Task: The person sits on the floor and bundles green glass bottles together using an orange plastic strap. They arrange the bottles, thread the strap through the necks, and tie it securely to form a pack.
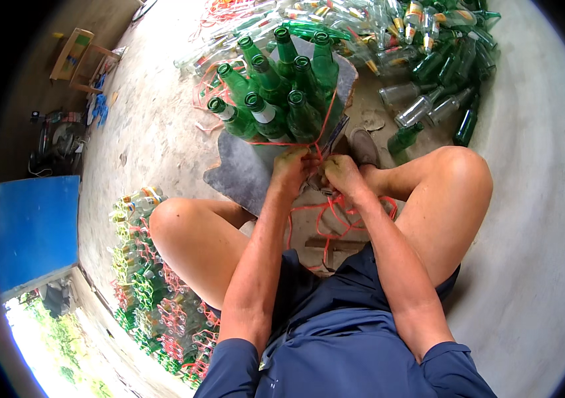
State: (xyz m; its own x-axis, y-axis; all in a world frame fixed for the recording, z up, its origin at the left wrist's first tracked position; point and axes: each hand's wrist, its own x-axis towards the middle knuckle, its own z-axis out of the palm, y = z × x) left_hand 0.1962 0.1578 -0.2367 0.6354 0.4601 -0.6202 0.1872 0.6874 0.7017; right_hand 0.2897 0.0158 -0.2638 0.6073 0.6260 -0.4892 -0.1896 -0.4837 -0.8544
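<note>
Several green glass bottles (267, 89) stand upright in a tight group on a grey, jagged-edged slab (242, 171) between my knees. Red plastic twine (329, 112) runs around the group and meets at its near side. There my left hand (292, 166) pinches the twine with its fingertips. Close beside it, my right hand (343, 173) also has its fingers closed at the twine, and what looks like dark-handled scissors (334, 132) sticks up by that hand. Loose red twine (332, 221) hangs and lies below both hands. The fingertips partly hide the crossing of the twine.
A large heap of loose glass bottles (426, 30) lies beyond the slab and to the right. Rows of twine-tied bottles (158, 298) stand at the lower left. A blue panel (36, 229) and a wooden chair (88, 67) are at the left; a pale wall (536, 199) rises at the right.
</note>
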